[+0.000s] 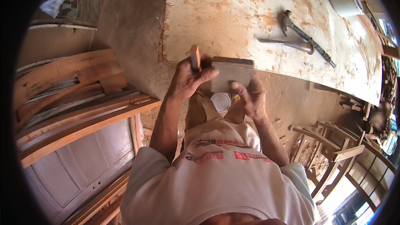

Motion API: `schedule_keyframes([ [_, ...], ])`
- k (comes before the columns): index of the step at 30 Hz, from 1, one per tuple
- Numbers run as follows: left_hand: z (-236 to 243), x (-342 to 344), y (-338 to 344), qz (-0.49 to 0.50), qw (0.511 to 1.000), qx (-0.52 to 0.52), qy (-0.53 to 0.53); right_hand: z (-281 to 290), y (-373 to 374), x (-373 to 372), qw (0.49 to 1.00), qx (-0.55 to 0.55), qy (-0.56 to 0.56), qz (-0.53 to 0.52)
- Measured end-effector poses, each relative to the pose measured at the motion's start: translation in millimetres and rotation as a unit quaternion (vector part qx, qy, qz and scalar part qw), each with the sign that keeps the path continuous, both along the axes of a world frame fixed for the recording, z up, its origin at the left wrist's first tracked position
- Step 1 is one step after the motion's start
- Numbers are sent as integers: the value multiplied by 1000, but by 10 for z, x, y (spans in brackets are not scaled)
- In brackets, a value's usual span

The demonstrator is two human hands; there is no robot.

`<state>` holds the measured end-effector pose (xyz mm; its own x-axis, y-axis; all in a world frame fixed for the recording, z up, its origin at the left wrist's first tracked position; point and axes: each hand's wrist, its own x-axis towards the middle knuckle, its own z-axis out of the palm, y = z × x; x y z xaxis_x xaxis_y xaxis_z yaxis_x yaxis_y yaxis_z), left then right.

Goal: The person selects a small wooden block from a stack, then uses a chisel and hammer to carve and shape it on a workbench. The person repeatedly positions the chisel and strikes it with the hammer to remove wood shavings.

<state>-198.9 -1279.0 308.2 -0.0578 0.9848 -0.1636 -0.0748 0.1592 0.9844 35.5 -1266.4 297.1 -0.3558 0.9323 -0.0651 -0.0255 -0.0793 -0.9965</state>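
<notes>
A flat grey rectangular slab (229, 77) with a dark far edge is held over my lap, near the table's front edge. My right hand (252, 100) grips its right side, thumb on the face. At its left edge is my left hand (186, 78), thumb touching or very near the slab. A short orange-brown wooden piece (195, 57) stands up from my left hand's grip; its lower end is hidden by the fingers. On the table lie a claw hammer (307, 37) with a dark handle and, crossing beside it, a long pointed metal tool (287, 45).
The worn, stained white table (208, 21) spans the far side. A white bucket (346, 1) stands at its far right. Below my hands is a white round container (221, 101). Stacked planks (79, 121) and a panelled door (83, 162) are left; wooden frames (333, 141) stand right.
</notes>
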Motion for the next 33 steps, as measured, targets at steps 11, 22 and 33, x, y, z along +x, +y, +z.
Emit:
schedule_keyframes([
  [11,-160,555,1021,-76,971,169,153,-174,16,1105,969,64,-3,-241],
  [22,-265,367,1012,7,930,213,299,-194,85,905,972,72,-19,-224],
  [33,-52,-26,417,156,890,-52,-426,-306,782,437,964,131,-130,-191],
])
